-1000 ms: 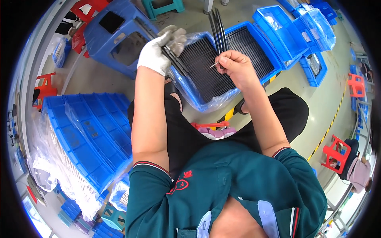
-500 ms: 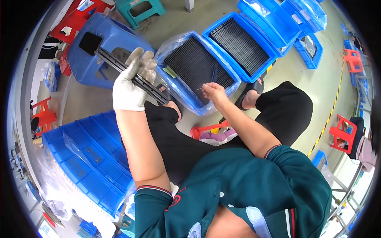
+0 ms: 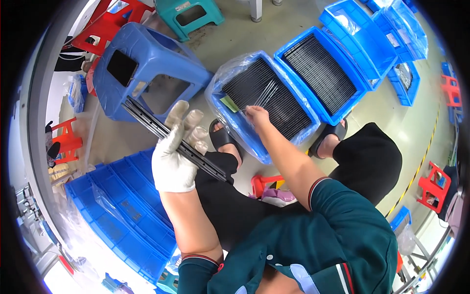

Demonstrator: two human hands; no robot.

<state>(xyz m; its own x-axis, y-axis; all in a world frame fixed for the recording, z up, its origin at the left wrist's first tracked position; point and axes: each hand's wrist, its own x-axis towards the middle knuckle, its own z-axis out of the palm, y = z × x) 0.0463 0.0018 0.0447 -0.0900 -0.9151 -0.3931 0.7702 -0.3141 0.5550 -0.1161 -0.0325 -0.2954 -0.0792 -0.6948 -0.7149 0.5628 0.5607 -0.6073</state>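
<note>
My left hand point(image 3: 177, 159), in a white glove, grips a few long black slotted strips point(image 3: 147, 120) between thumb and palm, with its fingers raised. They slant from the blue stool down toward my knee. My bare right hand point(image 3: 258, 116) is over the near left part of a bag-lined blue crate point(image 3: 290, 92). Its fingertips are pinched together; a thin pale sliver seems to show at them, too small to name. Rows of black strips point(image 3: 289, 113) fill that crate. Several shiny thin strips point(image 3: 268, 92) lie across them, beside a yellow-green slip point(image 3: 228, 104).
A second blue crate point(image 3: 363, 98) of black strips adjoins on the right, with stacked blue bins point(image 3: 360, 32) beyond. A blue stool point(image 3: 161, 54) bearing a black flat object point(image 3: 122, 67) stands at left. Blue crates point(image 3: 122, 210) lie lower left. My sandalled feet flank the lined crate.
The whole view has shifted, so crates and stool sit lower and further right. My right hand has moved toward the lined crate's left side, near the slip. My left hand still holds the strips.
</note>
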